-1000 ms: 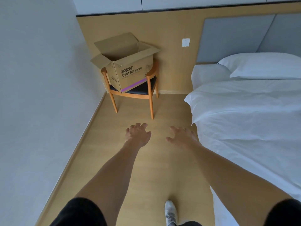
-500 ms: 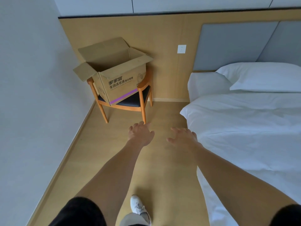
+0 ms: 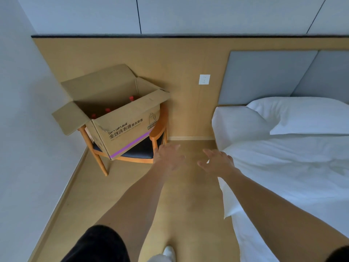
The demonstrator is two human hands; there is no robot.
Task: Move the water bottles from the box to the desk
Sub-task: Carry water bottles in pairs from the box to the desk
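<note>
At the left, the cardboard box sits tilted on the seat of a wooden chair, pushed toward the chair's left and back edges, its four flaps standing open. Inside it I can make out the red caps of three water bottles, lined up along the box's near wall; their bodies are hidden below the rim, so I cannot tell how full they are. No desk shows from here.

My left hand is stretched out in front of the chair's right front corner, fingers spread loosely and holding nothing. Just to its right, my right hand reaches forward too, fingers apart and empty, beside the left edge of the bed with its white sheet and pillows.

I judge the bottles to be thin plastic: if full, fairly heavy and firm; if partly empty, easy to dent under a squeeze. The smooth sides may be slippery, so I would reach down past the rim and wrap round the shoulder just under the cap, lifting straight up to clear the flaps.
</note>
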